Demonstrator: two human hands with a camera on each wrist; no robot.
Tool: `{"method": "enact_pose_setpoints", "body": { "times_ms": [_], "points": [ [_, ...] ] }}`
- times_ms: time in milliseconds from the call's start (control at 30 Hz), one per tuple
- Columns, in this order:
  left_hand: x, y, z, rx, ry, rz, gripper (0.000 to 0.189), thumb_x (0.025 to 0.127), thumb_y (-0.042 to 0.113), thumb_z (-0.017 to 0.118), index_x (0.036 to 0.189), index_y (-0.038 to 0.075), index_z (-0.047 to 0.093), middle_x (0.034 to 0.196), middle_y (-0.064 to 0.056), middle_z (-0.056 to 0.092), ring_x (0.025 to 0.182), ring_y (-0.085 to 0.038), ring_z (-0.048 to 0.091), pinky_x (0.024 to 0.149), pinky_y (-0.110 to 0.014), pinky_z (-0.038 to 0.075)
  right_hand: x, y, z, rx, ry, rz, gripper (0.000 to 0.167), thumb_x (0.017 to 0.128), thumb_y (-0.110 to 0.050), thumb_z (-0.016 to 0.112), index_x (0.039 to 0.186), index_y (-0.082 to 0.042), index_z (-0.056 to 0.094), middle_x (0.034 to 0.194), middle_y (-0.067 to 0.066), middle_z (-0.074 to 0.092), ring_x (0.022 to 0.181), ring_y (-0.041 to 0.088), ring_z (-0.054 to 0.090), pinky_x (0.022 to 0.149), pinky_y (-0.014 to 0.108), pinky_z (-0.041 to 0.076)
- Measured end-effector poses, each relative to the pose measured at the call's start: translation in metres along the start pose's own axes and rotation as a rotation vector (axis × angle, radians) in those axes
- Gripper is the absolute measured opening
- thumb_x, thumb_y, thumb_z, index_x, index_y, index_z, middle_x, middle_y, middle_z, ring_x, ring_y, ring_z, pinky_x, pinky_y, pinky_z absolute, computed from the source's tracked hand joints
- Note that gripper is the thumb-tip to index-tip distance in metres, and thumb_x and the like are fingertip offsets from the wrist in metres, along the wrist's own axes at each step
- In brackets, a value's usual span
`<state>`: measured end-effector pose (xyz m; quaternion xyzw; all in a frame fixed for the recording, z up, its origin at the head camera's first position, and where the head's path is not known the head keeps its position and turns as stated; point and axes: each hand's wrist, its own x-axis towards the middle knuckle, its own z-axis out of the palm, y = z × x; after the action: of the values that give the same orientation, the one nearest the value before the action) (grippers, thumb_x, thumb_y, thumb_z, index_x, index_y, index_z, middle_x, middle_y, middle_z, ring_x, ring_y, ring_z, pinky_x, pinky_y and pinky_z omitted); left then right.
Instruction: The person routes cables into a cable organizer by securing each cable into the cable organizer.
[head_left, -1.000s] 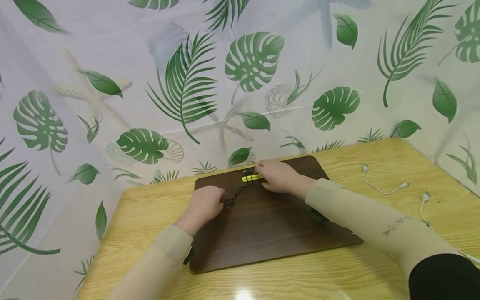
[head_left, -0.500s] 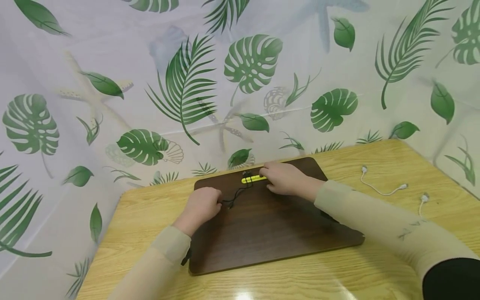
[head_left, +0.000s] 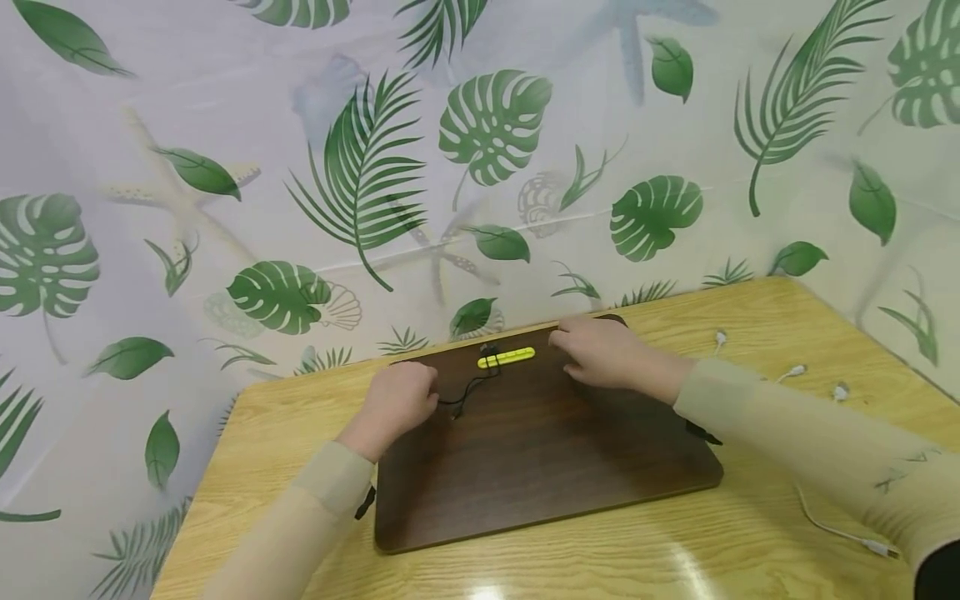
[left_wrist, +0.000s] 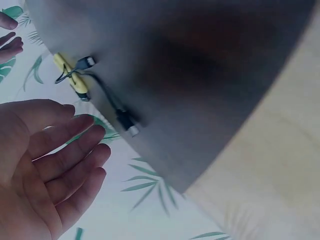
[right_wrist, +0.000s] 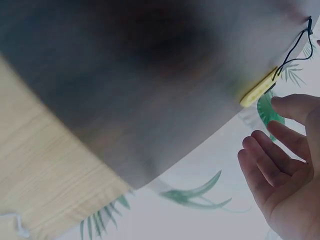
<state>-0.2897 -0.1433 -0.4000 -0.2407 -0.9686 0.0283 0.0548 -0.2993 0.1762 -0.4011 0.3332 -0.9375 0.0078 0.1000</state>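
A dark brown board [head_left: 540, 454] lies on the wooden table. Near its far edge sits a yellow cable holder strip [head_left: 517, 356] with a short black cable [head_left: 474, 383] looped at its left part. The cable's plug [left_wrist: 125, 121] lies on the board, toward the left. My left hand [head_left: 399, 398] is over the board's left side, close to that cable end; the left wrist view shows its fingers loosely bent and holding nothing. Right of the yellow strip is my right hand [head_left: 603, 353], apart from it, fingers relaxed with nothing between them in the right wrist view.
White cables lie on the table at right, with plug ends [head_left: 721, 338] near the back and another plug [head_left: 879, 547] nearer the front, partly hidden by my right sleeve [head_left: 817, 450]. A leaf-patterned cloth [head_left: 450, 167] hangs behind the table.
My right hand has moved right, away from the yellow strip, uncovering its right end. The left hand has shifted slightly left and up. The black cable and strip stay on the board.
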Motion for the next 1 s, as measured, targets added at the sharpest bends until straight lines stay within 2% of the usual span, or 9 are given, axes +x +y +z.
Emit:
{"method": "enact_pose_setpoints", "body": {
  "times_ms": [167, 400, 567, 733, 867, 1000],
  "points": [
    [0.012, 0.007, -0.013, -0.011, -0.033, 0.006, 0.026, 0.097, 0.015, 0.073, 0.074, 0.012, 0.061, 0.072, -0.004, 0.064, 0.066, -0.022, 0.058, 0.063, -0.042, 0.053, -0.01, 0.01, -0.005, -0.01, 0.025, -0.004, 0.028, 0.084, -0.01, 0.085, 0.107, -0.003, 0.07, 0.096, 0.011, 0.066, 0.088, 0.03, 0.068, 0.078, 0.047, 0.059],
    [0.027, 0.027, -0.027, 0.017, -0.042, 0.073, 0.018, 0.098, 0.015, 0.071, 0.081, 0.014, 0.07, 0.077, -0.002, 0.072, 0.071, -0.021, 0.068, 0.065, -0.042, 0.058, -0.027, 0.024, -0.012, -0.023, 0.017, 0.035, 0.029, 0.083, -0.011, 0.085, 0.104, -0.002, 0.067, 0.091, 0.012, 0.064, 0.079, 0.028, 0.066, 0.07, 0.048, 0.057],
    [0.036, 0.041, -0.027, 0.04, -0.028, 0.107, 0.013, 0.099, 0.017, 0.072, 0.086, 0.014, 0.074, 0.081, -0.001, 0.075, 0.073, -0.019, 0.069, 0.07, -0.041, 0.06, -0.04, 0.037, -0.014, -0.015, -0.012, 0.072, 0.03, 0.085, -0.014, 0.085, 0.105, -0.002, 0.067, 0.092, 0.011, 0.063, 0.08, 0.026, 0.064, 0.07, 0.047, 0.056],
    [0.045, 0.055, -0.023, 0.043, -0.025, 0.132, 0.011, 0.098, 0.019, 0.074, 0.088, 0.015, 0.077, 0.083, 0.0, 0.077, 0.077, -0.018, 0.073, 0.069, -0.04, 0.061, -0.05, 0.045, -0.02, -0.008, -0.031, 0.094, 0.029, 0.086, -0.016, 0.085, 0.104, -0.002, 0.068, 0.092, 0.011, 0.064, 0.082, 0.028, 0.065, 0.073, 0.048, 0.057],
    [0.049, 0.065, -0.021, 0.057, -0.018, 0.158, 0.01, 0.095, 0.016, 0.075, 0.086, 0.016, 0.077, 0.083, 0.001, 0.077, 0.077, -0.019, 0.073, 0.067, -0.04, 0.06, -0.057, 0.05, -0.026, 0.024, -0.054, 0.116, 0.03, 0.087, -0.015, 0.085, 0.109, 0.0, 0.07, 0.1, 0.014, 0.069, 0.092, 0.032, 0.07, 0.08, 0.051, 0.059],
    [0.05, 0.073, -0.02, 0.06, -0.012, 0.173, 0.01, 0.093, 0.015, 0.076, 0.083, 0.016, 0.074, 0.08, 0.0, 0.075, 0.074, -0.019, 0.071, 0.065, -0.04, 0.059, -0.063, 0.055, -0.029, 0.038, -0.068, 0.14, 0.03, 0.088, -0.015, 0.084, 0.112, -0.001, 0.072, 0.104, 0.015, 0.07, 0.096, 0.034, 0.072, 0.079, 0.051, 0.06]
  ]
}}
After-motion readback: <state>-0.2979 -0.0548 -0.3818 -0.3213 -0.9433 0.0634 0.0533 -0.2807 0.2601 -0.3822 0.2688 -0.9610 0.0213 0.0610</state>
